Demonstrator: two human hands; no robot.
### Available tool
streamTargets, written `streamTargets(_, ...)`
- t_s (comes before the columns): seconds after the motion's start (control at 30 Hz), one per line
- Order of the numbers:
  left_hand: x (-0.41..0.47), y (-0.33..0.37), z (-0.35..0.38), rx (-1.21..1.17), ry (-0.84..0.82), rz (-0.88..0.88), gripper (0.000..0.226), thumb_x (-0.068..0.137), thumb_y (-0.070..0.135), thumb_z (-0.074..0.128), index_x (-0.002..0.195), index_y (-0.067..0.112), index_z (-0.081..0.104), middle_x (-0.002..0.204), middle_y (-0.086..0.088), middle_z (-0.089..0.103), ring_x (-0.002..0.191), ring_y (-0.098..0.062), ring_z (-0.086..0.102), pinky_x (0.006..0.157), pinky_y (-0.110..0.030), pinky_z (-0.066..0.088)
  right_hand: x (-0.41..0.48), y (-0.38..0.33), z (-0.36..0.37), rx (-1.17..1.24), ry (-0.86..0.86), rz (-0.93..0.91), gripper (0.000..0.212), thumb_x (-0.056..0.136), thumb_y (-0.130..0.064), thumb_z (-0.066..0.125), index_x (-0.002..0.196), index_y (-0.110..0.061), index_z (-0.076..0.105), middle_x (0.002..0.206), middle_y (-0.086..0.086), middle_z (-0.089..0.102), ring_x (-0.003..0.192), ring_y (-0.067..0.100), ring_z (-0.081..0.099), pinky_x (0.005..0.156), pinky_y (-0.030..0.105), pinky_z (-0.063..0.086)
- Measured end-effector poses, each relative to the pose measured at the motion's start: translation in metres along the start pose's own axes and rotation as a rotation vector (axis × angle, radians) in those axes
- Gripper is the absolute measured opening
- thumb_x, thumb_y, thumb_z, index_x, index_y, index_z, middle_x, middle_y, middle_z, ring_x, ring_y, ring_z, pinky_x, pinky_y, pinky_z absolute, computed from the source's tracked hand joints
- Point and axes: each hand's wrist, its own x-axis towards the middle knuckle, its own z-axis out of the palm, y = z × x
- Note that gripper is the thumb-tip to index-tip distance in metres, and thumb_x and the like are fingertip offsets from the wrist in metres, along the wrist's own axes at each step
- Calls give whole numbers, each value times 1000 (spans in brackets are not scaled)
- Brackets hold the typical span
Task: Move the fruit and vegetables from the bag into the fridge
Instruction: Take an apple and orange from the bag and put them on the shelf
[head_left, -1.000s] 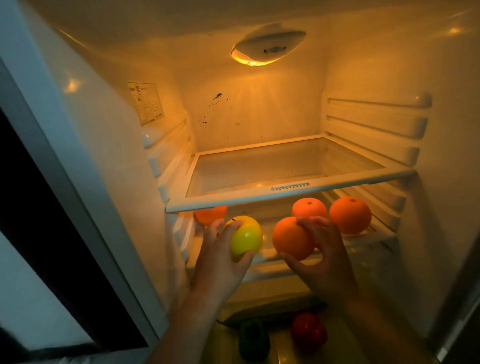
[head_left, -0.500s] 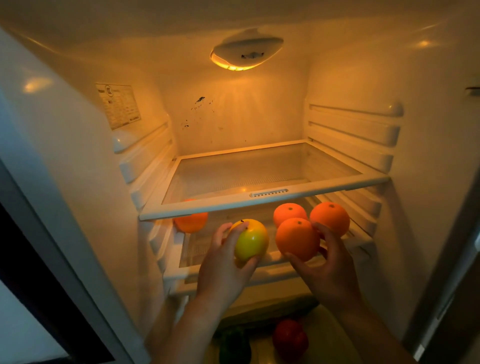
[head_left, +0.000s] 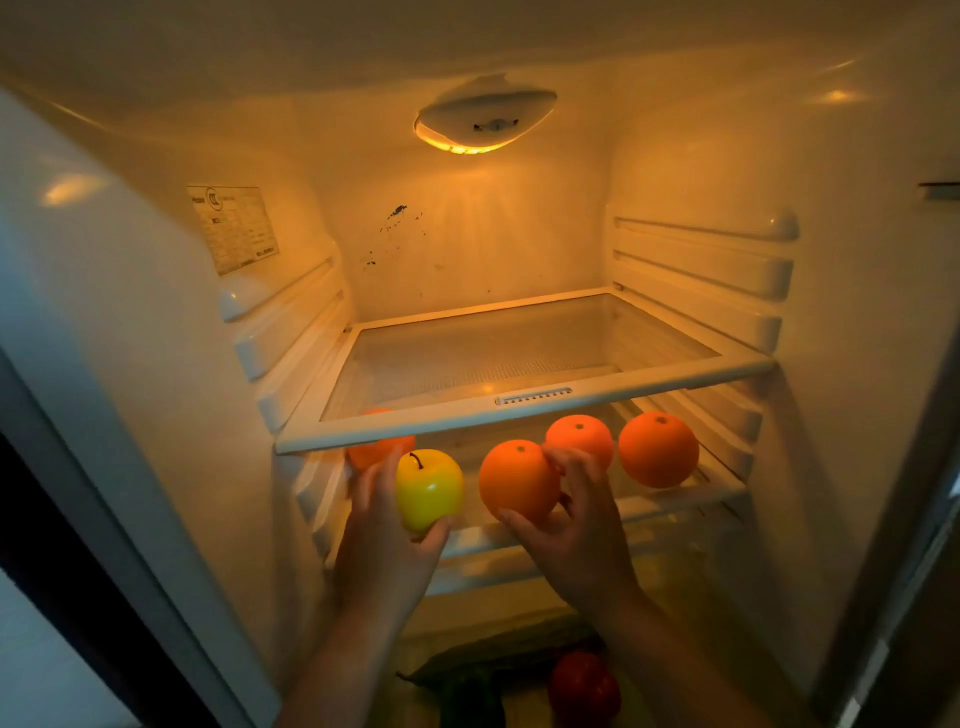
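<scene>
I am looking into an open fridge lit from above. My left hand (head_left: 382, 545) holds a yellow apple (head_left: 429, 487) with a dark stem, just in front of the middle shelf (head_left: 670, 501). My right hand (head_left: 576, 530) grips an orange (head_left: 517, 480) over the same shelf's front edge. Two more oranges (head_left: 581, 435) (head_left: 658, 449) rest on that shelf at the right. Another orange (head_left: 376, 451) sits at the shelf's left, half hidden behind the upper shelf's rim. The bag is out of view.
The upper glass shelf (head_left: 524, 410) is bare. Below, in the dim bottom area, lie a red tomato or pepper (head_left: 584, 688), a green pepper (head_left: 470, 699) and a long dark-green vegetable (head_left: 498, 654). Ribbed shelf rails line both side walls. The fridge's door edge (head_left: 104, 519) stands at the left.
Both hands have moved forward and a little up toward the middle shelf with their fruit. The view has shifted right and closer; the apple now sits stem-up.
</scene>
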Motion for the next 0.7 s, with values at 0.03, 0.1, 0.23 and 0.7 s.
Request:
streamTargets(0.03, 1, -1, 0, -7, 3, -10, 88, 70, 28, 80, 141, 32, 28, 144, -1, 33, 132, -22, 35, 92, -28, 36, 1, 0, 6, -8, -14, -7, 66, 63, -43, 73, 122, -31, 45, 122, -16, 39, 112, 14, 48, 78, 41, 54)
streamTargets(0.1, 1, -4, 1, -16, 1, -10, 89, 69, 27, 80, 142, 30, 28, 146, -2, 32, 136, -22, 30, 97, -29, 35, 2, 3, 15, -29, -35, -30, 68, 64, -33, 77, 125, -26, 47, 124, -15, 43, 113, 16, 50, 77, 40, 55)
streamTargets(0.23, -1, -9, 2, -7, 1, -1, 87, 70, 25, 80, 142, 24, 31, 147, -5, 31, 138, -23, 29, 99, -26, 30, 9, 8, 23, -71, -35, -36, 70, 65, -23, 81, 128, -15, 49, 129, 3, 53, 115, 21, 52, 82, 44, 53)
streamTargets(0.7, 7, 15, 21, 7, -27, 132, 70, 72, 27, 78, 133, 22, 45, 131, 0, 47, 119, -19, 45, 88, -25, 36, -2, 10, -25, -203, 115, -15, 69, 67, -40, 71, 127, -21, 43, 129, 4, 50, 114, 21, 50, 85, 45, 51)
